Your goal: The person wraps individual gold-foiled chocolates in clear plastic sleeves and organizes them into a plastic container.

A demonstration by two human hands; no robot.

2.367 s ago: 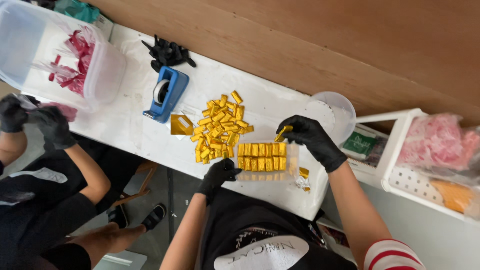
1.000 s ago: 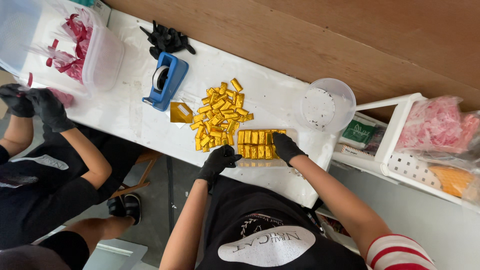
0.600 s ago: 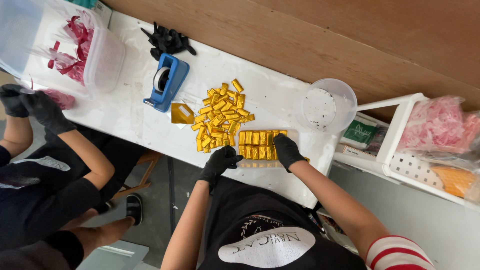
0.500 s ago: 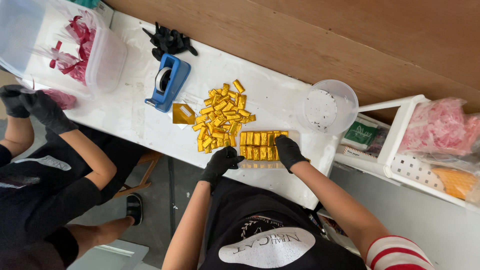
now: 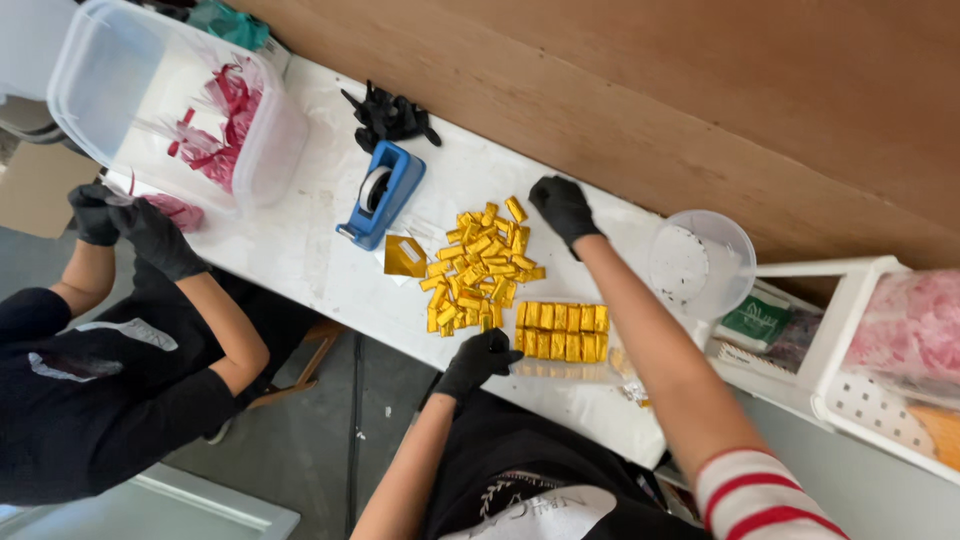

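Observation:
A loose heap of gold-wrapped bars [image 5: 480,265] lies on the white table [image 5: 310,250]. Beside it, two neat rows of the same bars [image 5: 562,331] sit in a clear tray. My left hand [image 5: 483,358], in a black glove, rests at the left end of the rows, touching them. My right hand [image 5: 563,208], also gloved, reaches past the heap to its far right edge, near a single bar [image 5: 515,209]; its fingers are curled, and whether it holds anything cannot be seen.
A blue tape dispenser [image 5: 383,193], a gold foil sheet [image 5: 405,257], spare black gloves [image 5: 392,116], a clear round tub [image 5: 701,264]. A clear bin with red pieces [image 5: 190,125] at left. A co-worker's gloved hands [image 5: 130,220] work there. A white rack [image 5: 880,350] at right.
My right hand has left the neat rows and reached out across the table to the far side of the gold heap. My left hand stays at the rows' left end.

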